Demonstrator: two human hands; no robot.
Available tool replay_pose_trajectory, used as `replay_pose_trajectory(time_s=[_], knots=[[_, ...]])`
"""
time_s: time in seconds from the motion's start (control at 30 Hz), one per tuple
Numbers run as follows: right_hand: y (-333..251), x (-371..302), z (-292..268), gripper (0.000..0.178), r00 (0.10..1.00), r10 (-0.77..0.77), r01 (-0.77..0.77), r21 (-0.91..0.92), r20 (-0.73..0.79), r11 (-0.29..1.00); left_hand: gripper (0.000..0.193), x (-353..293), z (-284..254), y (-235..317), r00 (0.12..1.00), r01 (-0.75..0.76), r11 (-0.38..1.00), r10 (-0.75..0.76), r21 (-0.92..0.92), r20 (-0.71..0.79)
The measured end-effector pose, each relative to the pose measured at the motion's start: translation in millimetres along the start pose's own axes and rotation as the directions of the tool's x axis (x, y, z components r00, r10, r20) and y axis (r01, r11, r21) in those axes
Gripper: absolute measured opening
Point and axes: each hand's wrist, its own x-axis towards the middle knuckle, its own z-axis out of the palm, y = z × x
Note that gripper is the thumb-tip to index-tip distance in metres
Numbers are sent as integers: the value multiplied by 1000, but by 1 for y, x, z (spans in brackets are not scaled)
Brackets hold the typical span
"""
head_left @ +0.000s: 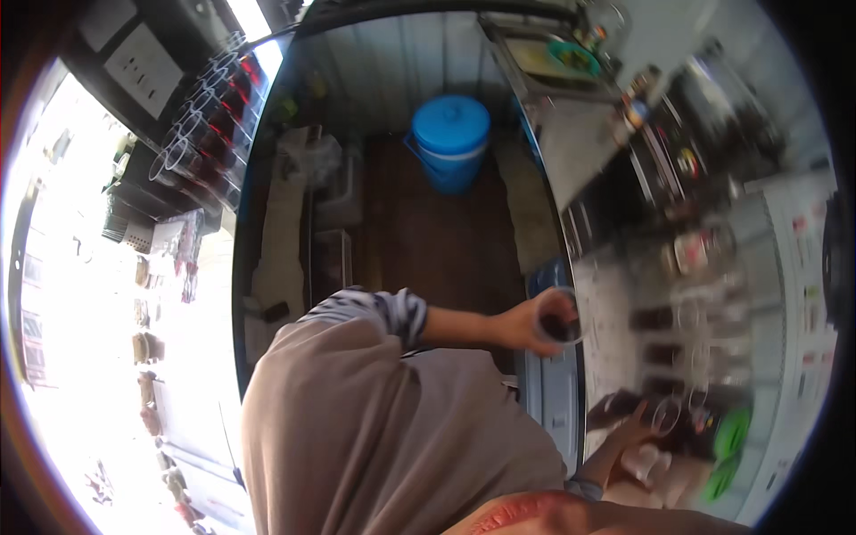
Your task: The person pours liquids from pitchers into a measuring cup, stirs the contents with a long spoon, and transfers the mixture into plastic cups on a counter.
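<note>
My left hand point(524, 326) is closed around a clear plastic cup point(559, 332) with dark liquid inside. It holds the cup just off the near edge of the right-hand counter. Over that counter, at the lower right, my right hand point(631, 430) is at a second clear plastic cup point(666, 415). The fingers look wrapped against that cup's side, though the area is blurred. Several dark-filled cups point(662, 355) stand in a row just beyond it. Beside my right forearm lies a whitish, translucent item point(646, 464) whose kind I cannot make out.
Bright green objects point(731, 434) sit at the counter's lower right, and a labelled jar point(694, 252) stands farther along. A blue lidded bucket point(451, 138) stands on the dark floor ahead. Rows of cups with dark drinks point(209, 134) line the left shelf. A green bowl point(572, 59) is at the back right.
</note>
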Motion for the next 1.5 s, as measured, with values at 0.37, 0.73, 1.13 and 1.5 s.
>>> replay_pose_trajectory(time_s=[0.37, 0.73, 1.13, 1.5], knots=[[-279, -85, 211, 63, 615, -386, 59, 449, 687, 892, 65, -155, -299, 172, 693, 224, 717, 359, 660, -625], [-841, -269, 519, 53, -61, -926, -517, 781, 373, 349, 76, -219, -410, 205, 175, 612, 571, 577, 547, -798], [-1189, -534, 706, 68, -130, -947, -280, 905, 293, 319, 68, -212, -531, 172, -324, 389, 899, 338, 202, -883], [-1175, -550, 663, 74, -333, -880, -600, 645, 338, 474, 65, -212, -541, 151, -325, 278, 960, 108, 14, -939]])
